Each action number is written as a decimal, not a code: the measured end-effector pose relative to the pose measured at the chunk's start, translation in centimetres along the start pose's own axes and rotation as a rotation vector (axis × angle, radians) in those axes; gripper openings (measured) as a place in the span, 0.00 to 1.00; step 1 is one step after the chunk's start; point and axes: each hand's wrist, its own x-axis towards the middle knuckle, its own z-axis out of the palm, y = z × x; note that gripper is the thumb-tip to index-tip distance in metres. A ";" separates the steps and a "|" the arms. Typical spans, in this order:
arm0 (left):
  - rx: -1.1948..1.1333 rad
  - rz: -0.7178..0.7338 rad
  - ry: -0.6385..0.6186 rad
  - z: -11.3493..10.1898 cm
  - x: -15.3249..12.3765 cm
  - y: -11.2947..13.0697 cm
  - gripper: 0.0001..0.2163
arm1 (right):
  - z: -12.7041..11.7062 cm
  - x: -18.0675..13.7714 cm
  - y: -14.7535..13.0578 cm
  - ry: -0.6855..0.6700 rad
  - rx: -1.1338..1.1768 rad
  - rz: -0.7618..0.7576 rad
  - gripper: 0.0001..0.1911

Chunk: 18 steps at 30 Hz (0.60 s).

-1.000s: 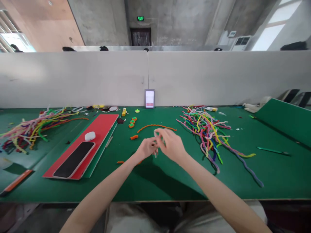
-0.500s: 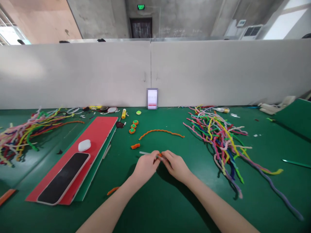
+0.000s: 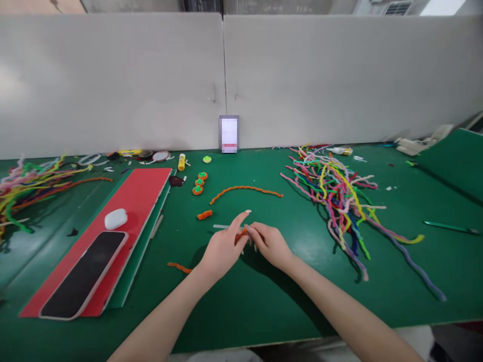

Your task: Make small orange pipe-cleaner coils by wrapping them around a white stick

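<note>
My left hand (image 3: 222,251) and my right hand (image 3: 272,244) meet over the middle of the green table. Between their fingertips is a small piece of orange pipe cleaner (image 3: 243,232), mostly covered by the fingers. The left index finger is raised and straight while the thumb and other fingers grip; the right thumb and fingers pinch. A pale translucent stick (image 3: 220,227) shows beside the left hand, its other end hidden. Beyond the hands lies a long orange pipe cleaner (image 3: 245,188), curved. A short folded orange piece (image 3: 204,215) and another orange strip (image 3: 179,267) lie to the left.
Three orange-and-green coils (image 3: 199,182) stand in a row near a glue stick (image 3: 181,162). At left, a phone (image 3: 85,274) and white case (image 3: 115,219) rest on red board (image 3: 147,183). Pipe cleaners (image 3: 339,196) heap at right, near green tweezers (image 3: 451,227). A screen (image 3: 229,134) leans against the partition.
My view has tipped downward, showing the table's near edge. The left index finger has lifted and straightened. Both hands stay together at the orange piece.
</note>
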 end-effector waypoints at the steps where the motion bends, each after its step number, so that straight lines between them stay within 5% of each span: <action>1: -0.077 -0.001 0.004 -0.1 0.0 0.2 0.23 | 0.1 0.0 -0.1 0.017 0.056 0.035 0.19; 10: -0.677 -0.095 0.015 0.2 0.2 0.9 0.18 | 0.0 0.0 -0.8 0.140 0.299 0.170 0.21; 18: -0.974 -0.216 -0.066 0.0 0.1 1.7 0.32 | -0.3 -0.2 -1.1 0.218 0.352 0.195 0.19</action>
